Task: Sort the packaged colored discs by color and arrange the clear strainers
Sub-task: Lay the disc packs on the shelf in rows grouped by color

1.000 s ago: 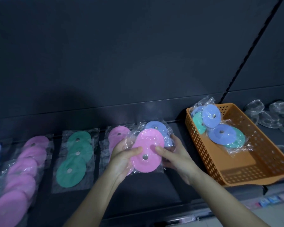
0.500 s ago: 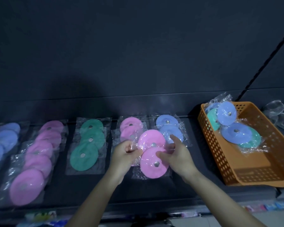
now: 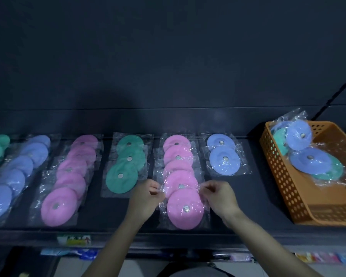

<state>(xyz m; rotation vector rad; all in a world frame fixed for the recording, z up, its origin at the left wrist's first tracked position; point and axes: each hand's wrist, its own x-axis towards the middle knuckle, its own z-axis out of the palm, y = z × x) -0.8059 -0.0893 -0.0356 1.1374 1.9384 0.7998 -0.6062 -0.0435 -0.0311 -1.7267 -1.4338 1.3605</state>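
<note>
Down go the two pink discs (image 3: 185, 209) onto the front of the pink row on the shelf (image 3: 238, 196); left hand (image 3: 146, 196) and right hand (image 3: 220, 196) pinch the wrapper's edges, squaring it.

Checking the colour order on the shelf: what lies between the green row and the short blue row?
In the head view, a pink row lies between the green row and the short blue row.

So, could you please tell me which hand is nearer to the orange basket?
Right. The right hand is just right of the front pink disc, on the orange basket's side; the left hand is on the disc's far side, further away.
</note>
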